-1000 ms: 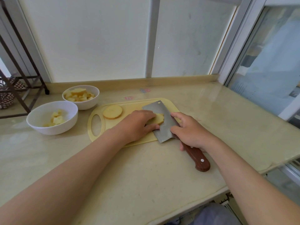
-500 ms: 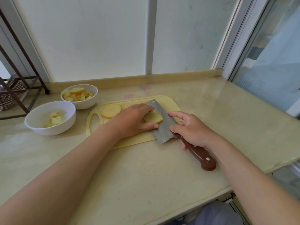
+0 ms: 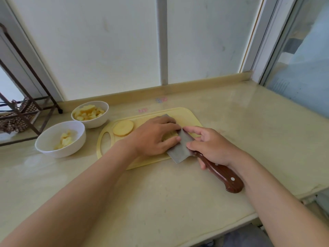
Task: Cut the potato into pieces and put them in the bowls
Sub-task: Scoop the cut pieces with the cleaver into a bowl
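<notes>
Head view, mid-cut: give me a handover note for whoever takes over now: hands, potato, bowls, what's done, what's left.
Left hand holds the potato piece down on the cutting board.
Right hand grips the cleaver by its handle; the blade meets the piece beside the left fingertips.
One round slice lies on the board, left of the hands.
Done: far bowl holds many cut pieces, near bowl a few.
Left: finish cutting the held piece, cut the round slice, move the pieces into the bowls.
</notes>
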`<state>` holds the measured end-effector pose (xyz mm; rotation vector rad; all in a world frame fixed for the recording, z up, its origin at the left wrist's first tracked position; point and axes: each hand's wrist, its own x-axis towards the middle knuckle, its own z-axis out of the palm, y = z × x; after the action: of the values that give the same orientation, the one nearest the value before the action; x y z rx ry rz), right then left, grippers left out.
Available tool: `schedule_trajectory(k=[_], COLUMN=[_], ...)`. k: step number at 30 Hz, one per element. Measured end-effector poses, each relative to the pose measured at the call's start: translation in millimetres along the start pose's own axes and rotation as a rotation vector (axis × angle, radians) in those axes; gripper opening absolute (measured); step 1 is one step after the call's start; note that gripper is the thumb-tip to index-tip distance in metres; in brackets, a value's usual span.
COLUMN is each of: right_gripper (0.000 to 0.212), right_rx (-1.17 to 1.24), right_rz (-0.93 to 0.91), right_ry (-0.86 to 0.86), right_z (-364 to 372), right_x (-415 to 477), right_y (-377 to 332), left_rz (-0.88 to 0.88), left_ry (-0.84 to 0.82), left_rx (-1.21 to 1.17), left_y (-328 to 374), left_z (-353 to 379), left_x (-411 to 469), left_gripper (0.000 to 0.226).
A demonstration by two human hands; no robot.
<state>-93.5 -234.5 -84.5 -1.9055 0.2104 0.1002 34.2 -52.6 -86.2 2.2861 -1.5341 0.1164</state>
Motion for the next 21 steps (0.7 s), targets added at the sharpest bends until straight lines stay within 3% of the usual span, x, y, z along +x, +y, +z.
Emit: schedule_trajectory(k=[14,21], right_gripper=[0.059,0.052], right_rx=[0.015,0.029], right_rz=[-0.01,-0.093], right_ry=[-0.093,-0.174], right_z=[-7.8,36.1], right_x=[19.9,48.2], right_y=[-23.3,-71.9], left_rz=[-0.072,-0.196], left_ry=[0.057,0.123], left_rx=[-0.035,0.008], left_y=[5.3,-24.3], left_z=[-24.0,-73.0], left_x=[4.5,-35.4], left_gripper=[0.03,0.026])
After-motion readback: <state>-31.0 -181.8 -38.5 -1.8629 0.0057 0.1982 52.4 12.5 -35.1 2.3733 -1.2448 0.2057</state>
